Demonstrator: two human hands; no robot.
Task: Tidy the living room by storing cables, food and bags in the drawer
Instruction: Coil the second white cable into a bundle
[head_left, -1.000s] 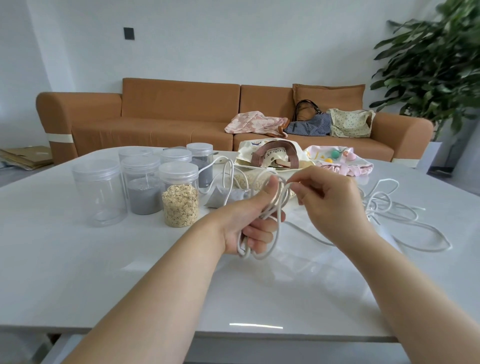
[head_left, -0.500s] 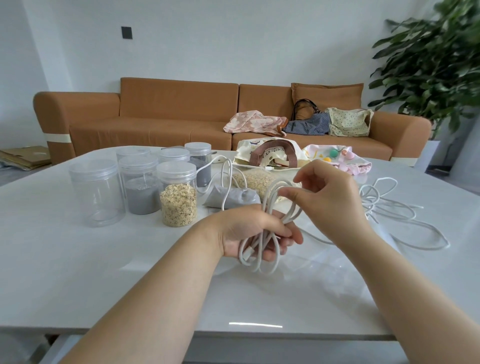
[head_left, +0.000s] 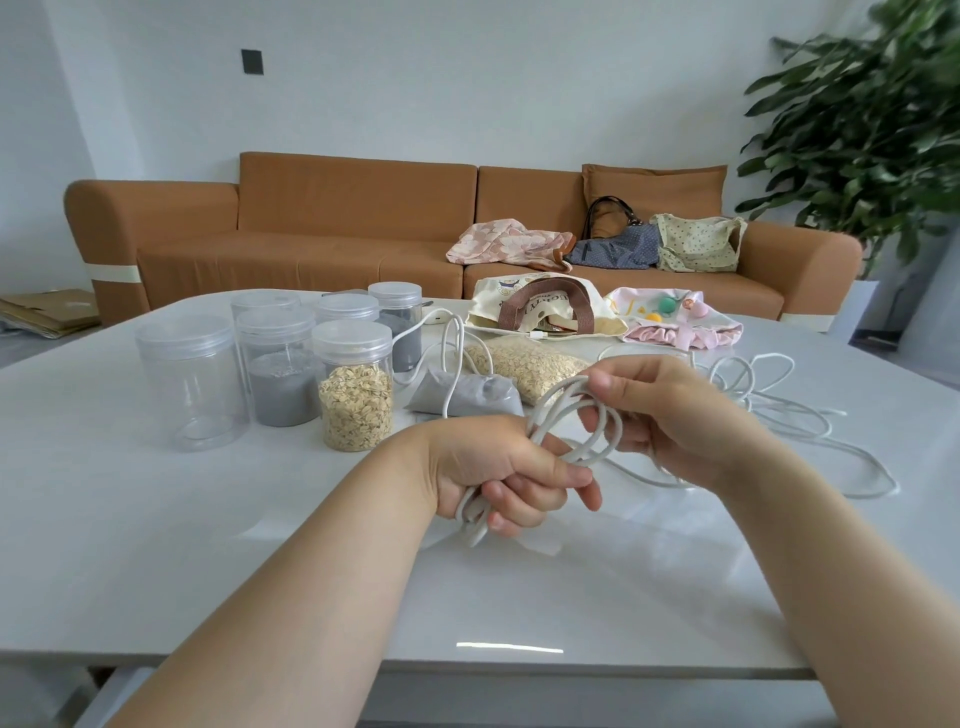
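Counter (head_left: 156, 519): the loose tail of the white cable (head_left: 558, 400) is trailing here at your right; be drawing it in slowly.
Left hand (head_left: 498, 467): fingers curling round the coil's base; be gripping firmly.
Right hand (head_left: 670, 415): pinching the top loops; be laying them evenly.

The left hand (head_left: 498, 470) grips a coiled white cable (head_left: 561, 402) above the table (head_left: 208, 545), with its fingers curled round the lower loops. The right hand (head_left: 670, 410) pinches the upper loops. Loose cable trails right across the table. Lidded clear jars (head_left: 280, 364) stand far left. Bagged oats (head_left: 524, 364) and a tote bag (head_left: 545, 309) lie beyond the hands.
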